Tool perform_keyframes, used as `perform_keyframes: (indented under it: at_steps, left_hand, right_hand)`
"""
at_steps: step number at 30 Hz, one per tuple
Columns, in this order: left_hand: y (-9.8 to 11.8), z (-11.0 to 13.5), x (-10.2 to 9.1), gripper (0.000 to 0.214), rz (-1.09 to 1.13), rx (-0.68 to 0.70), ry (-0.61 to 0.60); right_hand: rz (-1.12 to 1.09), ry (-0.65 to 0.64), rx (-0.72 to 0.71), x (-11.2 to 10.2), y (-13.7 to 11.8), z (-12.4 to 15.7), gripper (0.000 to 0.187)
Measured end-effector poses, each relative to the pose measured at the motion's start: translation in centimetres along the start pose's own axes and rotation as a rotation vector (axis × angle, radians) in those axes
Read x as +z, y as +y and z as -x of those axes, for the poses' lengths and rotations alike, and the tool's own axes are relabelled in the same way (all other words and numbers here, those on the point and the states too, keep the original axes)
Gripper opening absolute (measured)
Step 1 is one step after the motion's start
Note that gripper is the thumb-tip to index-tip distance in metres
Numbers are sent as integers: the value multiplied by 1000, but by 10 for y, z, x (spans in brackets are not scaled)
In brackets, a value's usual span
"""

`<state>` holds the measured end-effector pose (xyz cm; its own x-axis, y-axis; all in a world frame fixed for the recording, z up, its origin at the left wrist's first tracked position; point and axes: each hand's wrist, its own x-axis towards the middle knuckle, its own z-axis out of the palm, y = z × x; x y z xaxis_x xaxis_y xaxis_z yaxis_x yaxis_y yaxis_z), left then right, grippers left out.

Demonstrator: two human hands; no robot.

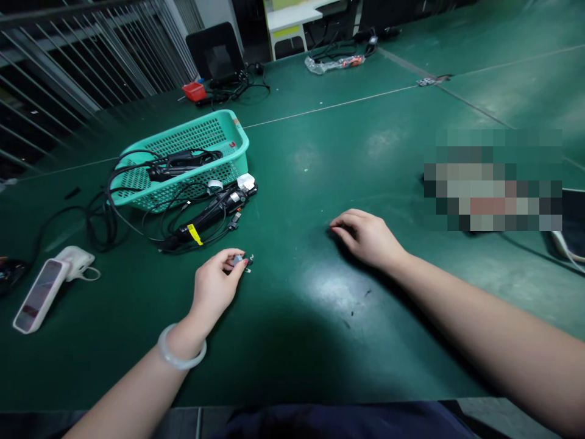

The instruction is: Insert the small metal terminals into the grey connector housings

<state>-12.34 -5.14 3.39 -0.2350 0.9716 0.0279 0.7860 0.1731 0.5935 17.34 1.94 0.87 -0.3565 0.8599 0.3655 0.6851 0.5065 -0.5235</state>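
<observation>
My left hand (218,279) is closed in a pinch over the table, left of the middle. Between its thumb and fingers is a small grey piece (237,260) with thin dark and shiny metal bits sticking out to the right; its exact kind is too small to tell. My right hand (365,236) rests on the green table (292,341), fingers curled and their tips together near the surface. Nothing shows between them. Beyond the left hand lies a black electric screwdriver (210,216) with a yellow tag and thin cables around it.
A turquoise basket (183,131) holds another black tool (183,163) with cables. At left lies a white-framed phone-like device (41,296). A blurred-out object (493,189) sits at right. Farther back are a black screen (217,52), a red box (194,91) and a plastic bag (333,63).
</observation>
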Motion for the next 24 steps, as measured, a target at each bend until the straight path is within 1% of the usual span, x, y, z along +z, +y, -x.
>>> perform_keyframes:
  at_steps: [4,7,9,12,14,15,17,19,22,24]
  left_hand:
    - [3,-4,15,25,12,78,-22]
    - [16,-10,36,21,141,138,-40]
    - [34,-16,56,19,264,162,-49]
    - [71,-27,89,14,534,171,-95]
    - [96,-33,106,11,788,116,-148]
    - [107,-35,111,11,940,53,-196]
    - [122,-37,114,12,1211,-73,-279]
    - [128,-36,110,12,1354,-155,-309]
    - [121,-31,101,12,1374,-206,-279]
    - [112,-29,97,13,1366,-226,-264]
  right_hand:
    - [-11,-22,2,1,-1,0,19]
    - [-23,-39,-1,2,-1,1,19]
    - [-30,-52,-4,3,-1,1,18]
    - [-48,-87,-7,4,-1,2,17]
    - [-61,-120,-7,4,-3,2,16]
    - [-65,-133,-6,4,-4,3,17]
    - [-67,-148,-5,5,-7,4,26]
    - [-61,-148,-9,8,-10,4,36]
    - [-31,-150,-12,13,-13,3,40]
    - [-17,-169,-14,17,-15,1,35]
